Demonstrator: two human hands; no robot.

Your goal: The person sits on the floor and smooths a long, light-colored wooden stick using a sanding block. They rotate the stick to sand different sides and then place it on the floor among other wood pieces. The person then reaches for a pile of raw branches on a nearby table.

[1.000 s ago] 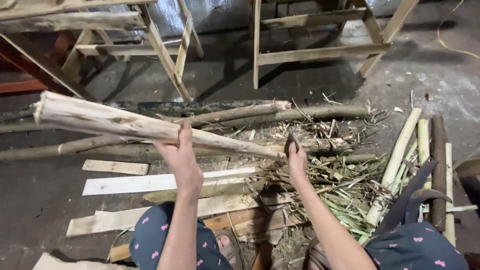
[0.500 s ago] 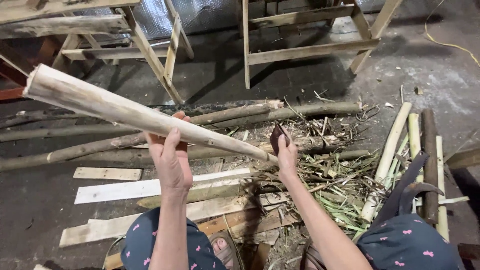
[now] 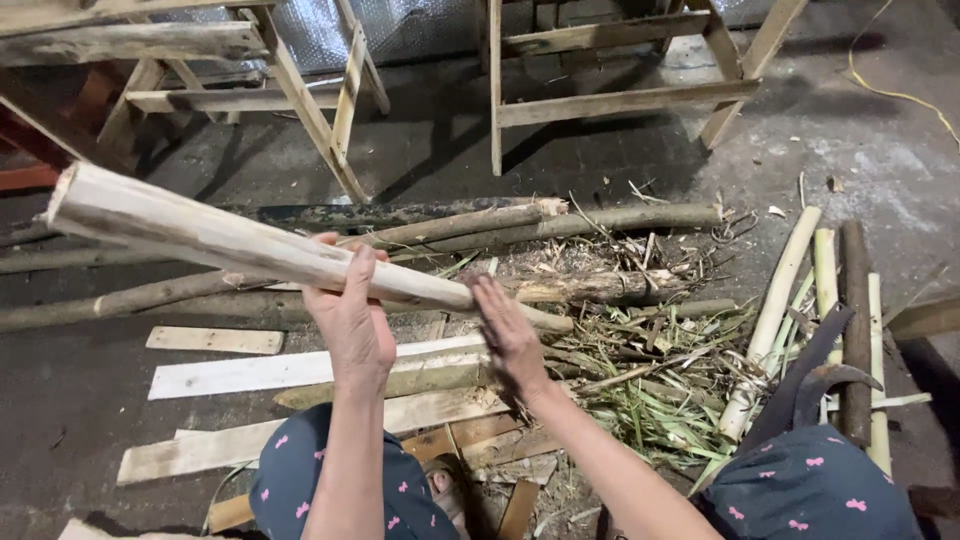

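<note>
1. We hold a long peeled pole [image 3: 250, 245] up off the floor, its thick cut end at the upper left and its thin end running down toward the middle of the view.
2. Our left hand [image 3: 352, 325] grips the pole from below near its middle, fingers clamped around the wood.
3. Our right hand [image 3: 508, 335] lies flat against the thin end, fingers straight and close together, clamped on nothing; we cannot tell whether it presses or only brushes the wood.
4. The pole looks pale and bare along the whole length we can see, so its stripping seems done on the visible side; the far side is hidden.
5. Just behind it on the floor lie several dark poles [image 3: 560, 222] with bark still on, so that share of the work looks left.
6. To the right, a row of peeled pale stems [image 3: 775, 300] lies side by side, apparently finished.
7. Between them sits a heap of green shavings and bark scraps [image 3: 640, 390].
8. A dark curved blade [image 3: 815, 375] rests by our right knee, untouched.
9. Flat planks [image 3: 260, 370] lie under our knees, and wooden trestles [image 3: 620, 100] stand beyond.
</note>
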